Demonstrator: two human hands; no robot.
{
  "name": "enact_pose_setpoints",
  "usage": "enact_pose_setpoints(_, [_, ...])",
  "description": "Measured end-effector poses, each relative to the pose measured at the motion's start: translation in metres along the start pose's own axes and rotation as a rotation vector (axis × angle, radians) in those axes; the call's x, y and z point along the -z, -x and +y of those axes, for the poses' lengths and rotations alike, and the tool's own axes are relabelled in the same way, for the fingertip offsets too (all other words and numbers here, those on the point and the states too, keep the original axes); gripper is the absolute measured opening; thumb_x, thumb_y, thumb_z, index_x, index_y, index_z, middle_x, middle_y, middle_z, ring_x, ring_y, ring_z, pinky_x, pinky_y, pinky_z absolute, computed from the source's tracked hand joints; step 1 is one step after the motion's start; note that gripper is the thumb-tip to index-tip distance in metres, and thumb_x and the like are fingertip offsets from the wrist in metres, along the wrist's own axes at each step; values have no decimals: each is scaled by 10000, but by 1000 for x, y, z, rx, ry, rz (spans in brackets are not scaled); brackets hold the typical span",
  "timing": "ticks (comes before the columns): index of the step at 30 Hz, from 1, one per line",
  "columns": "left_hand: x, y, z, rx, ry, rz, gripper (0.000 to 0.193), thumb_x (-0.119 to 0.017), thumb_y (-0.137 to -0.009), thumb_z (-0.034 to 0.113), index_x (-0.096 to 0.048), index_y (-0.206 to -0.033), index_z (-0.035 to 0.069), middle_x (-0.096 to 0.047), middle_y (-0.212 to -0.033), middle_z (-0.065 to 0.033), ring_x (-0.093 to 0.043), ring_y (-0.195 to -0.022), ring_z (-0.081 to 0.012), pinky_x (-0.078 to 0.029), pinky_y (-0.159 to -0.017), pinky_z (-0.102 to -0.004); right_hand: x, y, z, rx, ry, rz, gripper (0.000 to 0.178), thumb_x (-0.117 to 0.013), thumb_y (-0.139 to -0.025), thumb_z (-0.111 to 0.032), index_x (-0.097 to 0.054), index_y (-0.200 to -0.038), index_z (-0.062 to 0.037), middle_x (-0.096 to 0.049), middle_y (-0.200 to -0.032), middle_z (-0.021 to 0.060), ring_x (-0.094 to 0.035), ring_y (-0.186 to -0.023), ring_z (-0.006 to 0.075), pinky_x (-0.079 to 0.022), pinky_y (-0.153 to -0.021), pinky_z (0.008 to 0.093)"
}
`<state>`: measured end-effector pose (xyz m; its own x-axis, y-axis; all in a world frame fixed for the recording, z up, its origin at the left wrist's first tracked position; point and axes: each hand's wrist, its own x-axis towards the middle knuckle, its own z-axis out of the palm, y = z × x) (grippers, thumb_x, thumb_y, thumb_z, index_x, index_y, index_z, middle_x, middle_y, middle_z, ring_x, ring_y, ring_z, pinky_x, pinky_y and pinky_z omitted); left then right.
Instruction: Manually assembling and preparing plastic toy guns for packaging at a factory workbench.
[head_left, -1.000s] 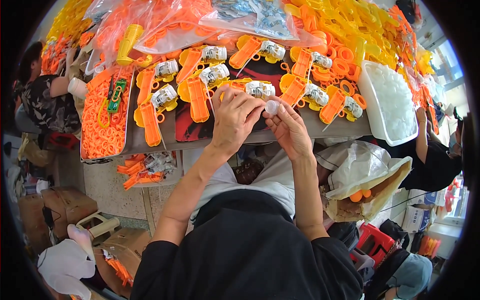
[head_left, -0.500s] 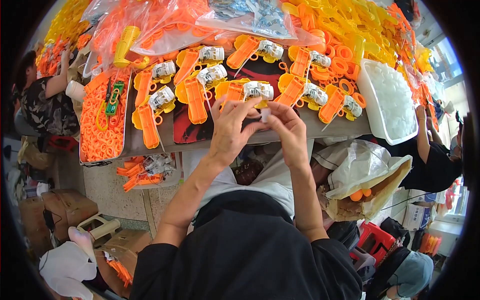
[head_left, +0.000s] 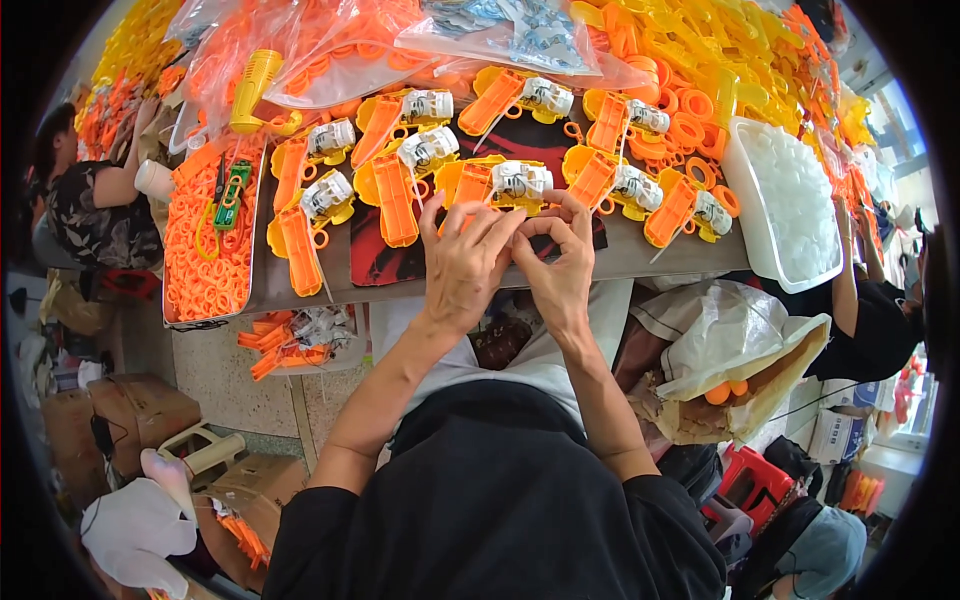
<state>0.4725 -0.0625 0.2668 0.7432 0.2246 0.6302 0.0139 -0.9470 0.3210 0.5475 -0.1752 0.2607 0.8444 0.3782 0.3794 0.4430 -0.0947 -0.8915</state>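
Note:
Both hands meet over the front of the table, at the near edge of one half-built toy gun with a yellow shell, an orange handle part and a white mechanism. My left hand has its fingers curved, thumb and index drawn together by the other hand's fingertips. My right hand pinches thumb and index at the same spot, other fingers bent over the shell. Whatever lies between the fingertips is hidden. More such toy guns lie around in rows, and a red and black mat shows under the hands.
A tray of small orange rings stands at left, with a green tool on it. A white tub of translucent pieces is at right. Heaped yellow parts and plastic bags fill the back. An open sack sits beside my right arm.
The small whitish piece that showed between my fingertips is now out of sight. My hands have drawn closer together and slightly lower, and my right fingers have curled in.

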Motion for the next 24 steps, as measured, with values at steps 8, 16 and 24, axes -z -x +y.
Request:
enact_pose_setpoints(8, [-7,-13,-31,81,30,-66,323,-755,-820,192,-730,-1142,175,-625,-936,20,-537,-998,-196,-310,-1015,-427,23,7,-5,169,116,-101,111,-748,-782,-12,-669,-859,-25,-563,-1264,137,-578,-1061,242,-474,-948,387])
enact_pose_setpoints(16, [2,0,-31,135,276,-126,365,-720,-804,61,-701,-1159,145,-699,-1008,-8,-572,-1021,-220,-311,-1022,-405,30,-98,2,229,539,-359,310,-747,-871,-297,-668,-1034,-46,-662,-1066,126,-601,-1099,308,-417,-963,446])
enact_pose_setpoints(24, [15,0,-34,228,459,-189,300,-724,-840,58,-705,-1138,92,-729,-1085,-41,-652,-1052,-229,-411,-982,-404,16,-136,20,167,646,-705,419,-780,-768,-334,-729,-1052,-30,-750,-988,156,-707,-952,311,-514,-832,428])
